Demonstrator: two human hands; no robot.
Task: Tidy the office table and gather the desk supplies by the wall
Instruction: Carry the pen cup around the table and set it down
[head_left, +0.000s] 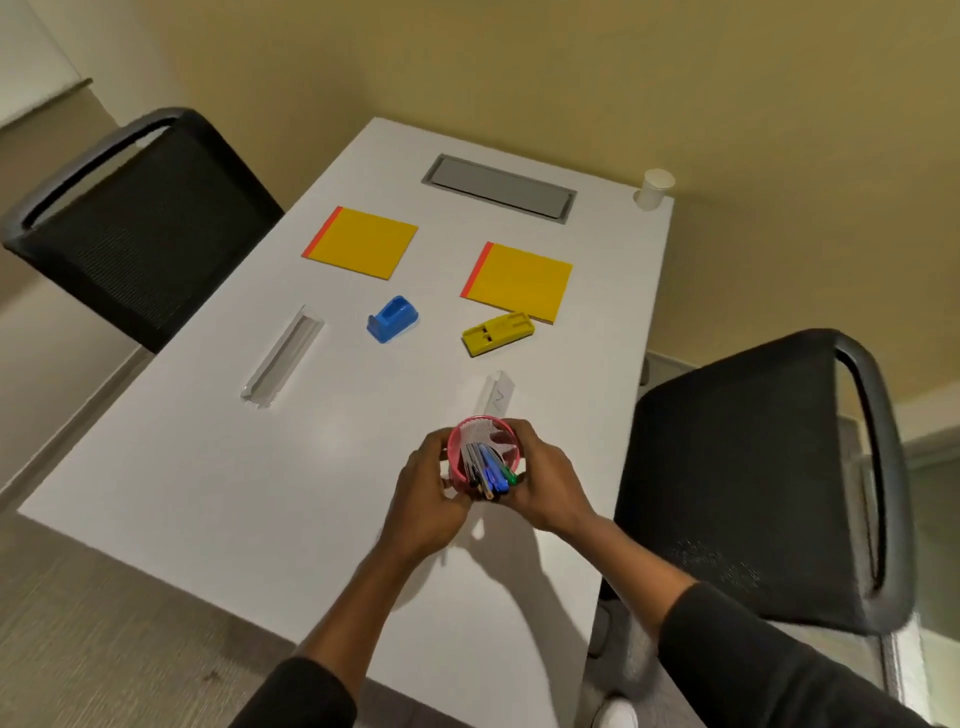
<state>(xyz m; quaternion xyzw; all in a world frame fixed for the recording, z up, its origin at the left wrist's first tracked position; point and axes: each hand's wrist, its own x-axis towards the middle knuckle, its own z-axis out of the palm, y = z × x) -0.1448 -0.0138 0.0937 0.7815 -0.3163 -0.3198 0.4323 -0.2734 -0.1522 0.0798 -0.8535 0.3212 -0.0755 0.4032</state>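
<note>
I counted one white rectangular table (218, 467), two black mesh chairs (140, 228), two yellow notepads with orange spines (363, 243) and two clear plastic strips (283, 358) beyond my fingers. My left hand (426, 499) and right hand (545, 483) clasped one pink mesh pen cup (467, 441); its pens (488, 467) overlapped, so I couldn't count them.

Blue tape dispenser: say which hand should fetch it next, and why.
Left. The blue tape dispenser lies ahead and to the left of the pink pen cup that both hands grip. The left hand has the clearer path, while the right hand can keep the cup.
</note>
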